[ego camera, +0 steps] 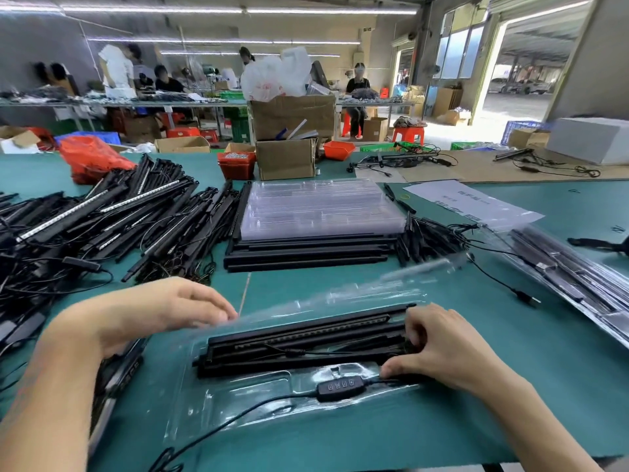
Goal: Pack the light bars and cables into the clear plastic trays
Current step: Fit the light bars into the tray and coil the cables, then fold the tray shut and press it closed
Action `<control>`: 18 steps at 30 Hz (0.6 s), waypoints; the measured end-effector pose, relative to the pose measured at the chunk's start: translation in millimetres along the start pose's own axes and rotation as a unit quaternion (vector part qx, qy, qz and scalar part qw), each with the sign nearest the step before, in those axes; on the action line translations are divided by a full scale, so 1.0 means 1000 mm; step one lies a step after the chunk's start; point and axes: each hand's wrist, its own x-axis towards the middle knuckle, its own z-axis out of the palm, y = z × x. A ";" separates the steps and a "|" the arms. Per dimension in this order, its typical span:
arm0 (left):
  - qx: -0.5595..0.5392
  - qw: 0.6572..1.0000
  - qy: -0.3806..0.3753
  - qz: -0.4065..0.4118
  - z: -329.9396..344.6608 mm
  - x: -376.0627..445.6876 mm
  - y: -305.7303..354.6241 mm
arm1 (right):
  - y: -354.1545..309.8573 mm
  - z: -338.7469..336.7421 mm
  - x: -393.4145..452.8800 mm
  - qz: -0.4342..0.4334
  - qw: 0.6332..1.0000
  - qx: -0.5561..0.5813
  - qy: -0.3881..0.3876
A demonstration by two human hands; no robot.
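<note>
A clear plastic tray [258, 400] lies open on the green table in front of me, its lid [343, 298] raised behind it. Black light bars [299, 342] lie side by side in the tray. A black cable with a button controller [340, 388] runs across the tray's front pocket. My left hand [163, 308] holds the left edge of the lid with curled fingers. My right hand [442, 342] presses on the right ends of the bars, thumb by the cable.
A big heap of loose light bars and cables [102, 219] covers the left. A stack of clear trays [320, 209] sits on bars at centre. Packed trays [571, 270] lie at right. Cardboard boxes [286, 158] and a red bin [236, 163] stand behind.
</note>
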 end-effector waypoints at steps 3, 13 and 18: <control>0.065 0.997 -0.004 -0.034 0.016 -0.004 0.010 | 0.002 0.003 0.002 0.012 0.999 -0.041 0.013; 0.170 0.968 0.172 -0.071 0.091 0.059 -0.004 | 0.005 0.015 0.009 0.174 0.980 -0.095 0.006; 0.174 0.962 0.205 -0.053 0.092 0.072 -0.016 | 0.005 0.014 0.019 0.169 0.984 -0.055 0.006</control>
